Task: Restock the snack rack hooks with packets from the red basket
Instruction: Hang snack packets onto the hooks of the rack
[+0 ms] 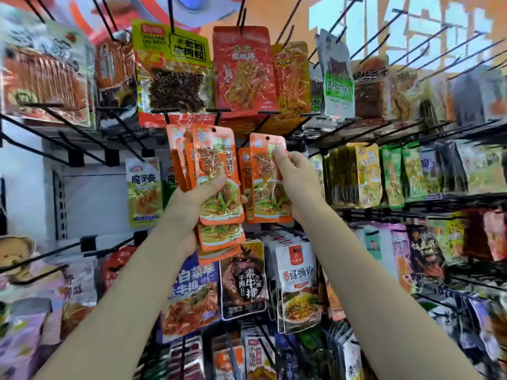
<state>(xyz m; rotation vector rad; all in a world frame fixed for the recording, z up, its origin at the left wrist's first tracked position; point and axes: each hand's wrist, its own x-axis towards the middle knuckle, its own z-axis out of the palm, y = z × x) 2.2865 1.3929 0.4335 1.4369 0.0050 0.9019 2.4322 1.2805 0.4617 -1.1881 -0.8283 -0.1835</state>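
Observation:
My left hand (192, 204) grips a fanned stack of orange snack packets (215, 171), held upright in front of the rack. My right hand (295, 174) pinches a single orange packet (267, 185) of the same kind by its right edge, its punched hole at the top just below a black hook (267, 113). Another orange packet (245, 176) hangs right behind that one. The red basket is out of view.
Rows of black wire hooks (82, 138) jut out toward me, some bare at left and upper right. Hanging packets crowd every side: a yellow-green pack (172, 67), a red pack (244, 69), blue and brown packs (244, 281) below my hands.

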